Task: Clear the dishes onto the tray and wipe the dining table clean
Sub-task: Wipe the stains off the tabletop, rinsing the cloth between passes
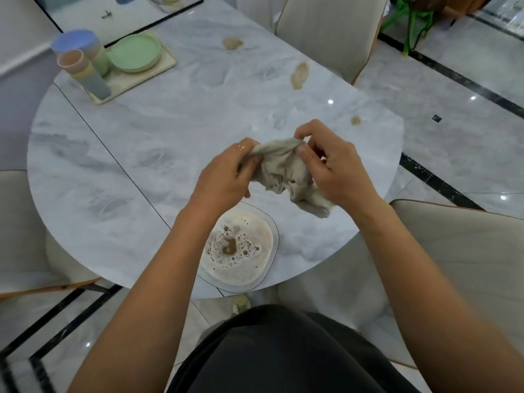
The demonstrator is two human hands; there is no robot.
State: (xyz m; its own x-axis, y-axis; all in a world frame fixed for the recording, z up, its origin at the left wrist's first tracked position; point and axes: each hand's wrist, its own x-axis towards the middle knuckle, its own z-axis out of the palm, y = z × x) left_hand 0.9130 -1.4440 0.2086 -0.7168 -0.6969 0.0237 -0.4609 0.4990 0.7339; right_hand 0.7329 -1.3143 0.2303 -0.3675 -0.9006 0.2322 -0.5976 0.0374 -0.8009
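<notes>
Grey cloth between both hands

We note a home dining room: marble-look dining table, upholstered chairs around it, polished tile floor.

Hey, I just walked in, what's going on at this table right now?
A person is holding a crumpled beige cloth in both hands, left hand and right hand, above a bowl of foamy brownish water at the near edge of the marble table. The green plate and cups already sit on the tray. Brown spills remain on the far side.
</notes>
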